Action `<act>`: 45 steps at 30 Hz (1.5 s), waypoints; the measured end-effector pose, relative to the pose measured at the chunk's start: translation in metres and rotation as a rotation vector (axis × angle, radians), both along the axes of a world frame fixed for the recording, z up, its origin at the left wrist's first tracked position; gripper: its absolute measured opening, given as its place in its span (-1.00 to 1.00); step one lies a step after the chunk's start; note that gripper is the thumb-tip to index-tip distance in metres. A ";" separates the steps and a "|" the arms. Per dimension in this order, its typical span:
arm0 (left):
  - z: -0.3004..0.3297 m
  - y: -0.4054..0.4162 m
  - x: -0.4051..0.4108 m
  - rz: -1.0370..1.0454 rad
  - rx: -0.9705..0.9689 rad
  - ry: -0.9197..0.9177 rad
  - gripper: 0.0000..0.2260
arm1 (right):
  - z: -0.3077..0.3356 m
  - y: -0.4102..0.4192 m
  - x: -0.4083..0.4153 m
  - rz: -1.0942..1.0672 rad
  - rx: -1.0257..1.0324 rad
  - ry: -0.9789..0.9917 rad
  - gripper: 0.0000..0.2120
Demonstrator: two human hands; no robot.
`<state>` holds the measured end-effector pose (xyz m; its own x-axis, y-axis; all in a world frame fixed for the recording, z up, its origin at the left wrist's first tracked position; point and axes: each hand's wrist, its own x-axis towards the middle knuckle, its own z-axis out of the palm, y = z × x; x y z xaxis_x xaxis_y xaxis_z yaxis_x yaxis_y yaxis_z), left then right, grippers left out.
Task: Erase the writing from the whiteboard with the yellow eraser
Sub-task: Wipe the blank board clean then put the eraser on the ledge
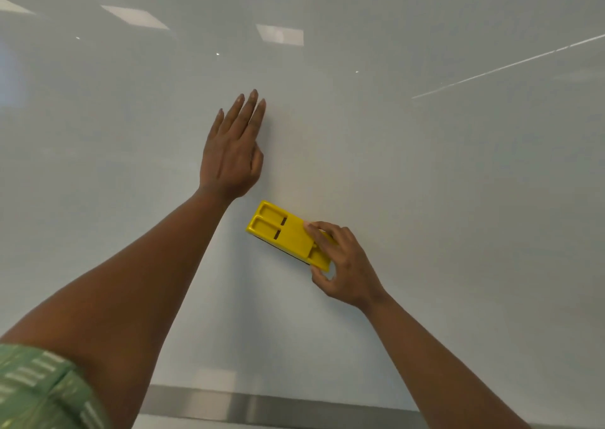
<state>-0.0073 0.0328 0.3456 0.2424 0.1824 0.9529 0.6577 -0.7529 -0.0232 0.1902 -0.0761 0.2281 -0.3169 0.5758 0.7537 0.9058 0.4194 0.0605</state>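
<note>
Nearest the camera sat a green patterned short sleeve (39, 386) on the left upper arm, with the bare forearm reaching up and away from it.

The largest thing in view was the glossy pale-grey whiteboard (425, 199), which filled nearly the whole frame and mirrored ceiling lights; no writing could be made out on the part shown, so the job looked close to finished or the marks lay out of sight. Along its lower edge ran a brushed silver metal rail (278, 409).

The left hand (230, 153) lay flat against the board, fingers straight and close together, holding nothing, most likely to brace the body while the other arm worked.

The right hand (343, 265) had its grip pinching the lower end of the yellow rectangular plastic eraser (284, 233), fingertips on top and thumb underneath. The eraser lay tilted, its dark pad against the board just below and right of the left wrist, seemingly so the pad could wipe flat.
</note>
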 end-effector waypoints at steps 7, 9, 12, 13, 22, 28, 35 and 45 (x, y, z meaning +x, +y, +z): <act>-0.049 0.004 -0.005 0.074 -0.043 0.032 -0.42 | -0.048 -0.004 -0.006 0.027 -0.112 0.055 -0.34; -0.059 0.007 -0.006 0.103 -0.061 0.049 -0.41 | -0.065 -0.006 -0.007 0.036 -0.164 0.058 -0.34; -0.067 0.012 -0.004 0.128 -0.110 0.079 -0.40 | -0.091 -0.008 -0.009 0.047 -0.252 0.041 -0.34; -0.069 0.013 -0.003 0.134 -0.122 0.086 -0.40 | -0.100 -0.009 -0.009 0.051 -0.285 0.035 -0.35; -0.076 0.021 0.004 0.127 -0.098 0.057 -0.43 | -0.176 -0.014 0.001 -0.003 -0.570 0.058 -0.43; -0.078 0.027 0.010 0.126 -0.054 0.009 -0.45 | -0.204 -0.012 0.006 -0.037 -0.676 0.079 -0.43; -0.080 0.034 0.017 0.160 0.019 -0.034 -0.42 | -0.236 -0.014 0.015 -0.105 -0.797 0.126 -0.45; -0.082 0.043 0.021 0.187 0.068 -0.052 -0.45 | -0.257 -0.015 0.018 -0.116 -0.871 0.285 -0.60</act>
